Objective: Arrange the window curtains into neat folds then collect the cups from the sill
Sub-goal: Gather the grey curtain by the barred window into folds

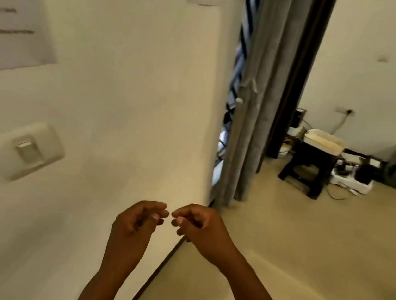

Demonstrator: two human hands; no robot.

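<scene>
grey curtain (254, 94) hangs bunched past the wall (128, 95) corner, well apart from both hands. left hand (137, 220) and right hand (194, 225): fingers curled, tips nearly meeting; whether either grip pinches something small cannot be told. no cups or sill visible. risk: reaching around the corner unsighted may snag the folds.

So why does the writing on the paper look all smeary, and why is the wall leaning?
Head view: the white paper sheet on the cream wall shows its text lines smeared by motion blur; the white wall switch is soft too. The wide-angle lens tilts and bends the wall edge and the grey pleated curtain. Light is warm and dim, without glare.
</scene>
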